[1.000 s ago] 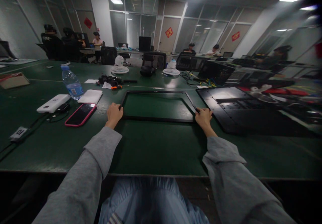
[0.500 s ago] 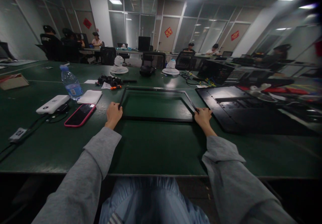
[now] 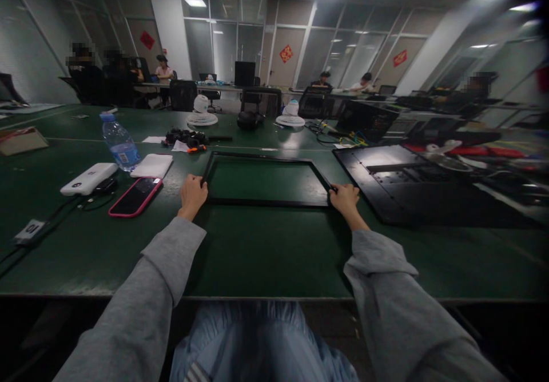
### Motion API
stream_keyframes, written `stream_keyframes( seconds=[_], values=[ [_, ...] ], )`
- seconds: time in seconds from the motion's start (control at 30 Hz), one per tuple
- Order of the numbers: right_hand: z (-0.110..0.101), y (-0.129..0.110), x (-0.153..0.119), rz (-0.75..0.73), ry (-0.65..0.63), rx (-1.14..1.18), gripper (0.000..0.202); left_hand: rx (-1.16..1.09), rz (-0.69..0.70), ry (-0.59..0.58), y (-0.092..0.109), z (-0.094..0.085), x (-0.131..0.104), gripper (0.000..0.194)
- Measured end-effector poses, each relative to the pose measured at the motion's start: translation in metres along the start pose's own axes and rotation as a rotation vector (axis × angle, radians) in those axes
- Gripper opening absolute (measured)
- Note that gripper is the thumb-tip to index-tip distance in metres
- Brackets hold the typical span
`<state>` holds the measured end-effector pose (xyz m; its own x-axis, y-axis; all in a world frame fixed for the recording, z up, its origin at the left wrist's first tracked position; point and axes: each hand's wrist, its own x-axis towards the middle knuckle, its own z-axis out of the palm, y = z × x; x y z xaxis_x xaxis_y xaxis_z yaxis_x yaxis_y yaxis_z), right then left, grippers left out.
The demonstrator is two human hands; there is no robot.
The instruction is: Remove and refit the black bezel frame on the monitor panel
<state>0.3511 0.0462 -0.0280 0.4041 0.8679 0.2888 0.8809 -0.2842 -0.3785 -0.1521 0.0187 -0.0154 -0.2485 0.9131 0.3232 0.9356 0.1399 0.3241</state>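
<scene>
A thin black rectangular frame (image 3: 268,202), like the bezel of a screen, is at the green table (image 3: 274,256) in front of me. My left hand (image 3: 193,195) is closed around its left side near the front corner. At the opposite side, my right hand (image 3: 344,198) grips the right edge, also near the front corner. Green tabletop shows through the open middle. Whether the frame rests fully on the surface, I cannot tell. Just right of my right hand lies a large black panel (image 3: 369,190), looking like a monitor back.
Left of my left hand lie a phone in a pink case (image 3: 136,197), a white power bank (image 3: 89,179), a white pad (image 3: 152,166) and a water bottle (image 3: 120,142). Two small white fans (image 3: 201,112) stand farther back. Cables (image 3: 326,136) lie behind the panel. Several people sit at far desks.
The far side of the frame has dropped slightly, and the frame sits a touch flatter. Both hands keep their grip in almost the same places.
</scene>
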Motion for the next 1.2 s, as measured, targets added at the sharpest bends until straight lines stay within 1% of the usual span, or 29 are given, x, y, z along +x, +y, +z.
stream_keyframes(
  seconds=[0.3,0.43,0.67,0.83,1.2],
  values=[
    [-0.0034,-0.0027,-0.0001,0.011,-0.003,0.024,0.041,-0.001,0.008,0.010,-0.0016,0.0019,0.0005,0.039],
    [-0.0029,-0.0020,-0.0004,0.005,-0.011,0.019,0.043,0.006,0.005,0.004,-0.0012,0.0014,0.0003,0.039],
    [-0.0024,-0.0009,-0.0032,-0.055,0.066,0.019,0.044,0.021,0.005,-0.014,0.0002,-0.0010,-0.0006,0.041],
    [-0.0019,-0.0009,-0.0022,-0.055,0.081,0.028,0.043,0.040,-0.006,-0.036,0.0004,-0.0012,-0.0005,0.040],
    [0.0016,0.0019,0.0005,-0.049,0.060,0.016,0.043,0.023,-0.004,-0.031,-0.0005,-0.0007,-0.0005,0.039]
  ],
)
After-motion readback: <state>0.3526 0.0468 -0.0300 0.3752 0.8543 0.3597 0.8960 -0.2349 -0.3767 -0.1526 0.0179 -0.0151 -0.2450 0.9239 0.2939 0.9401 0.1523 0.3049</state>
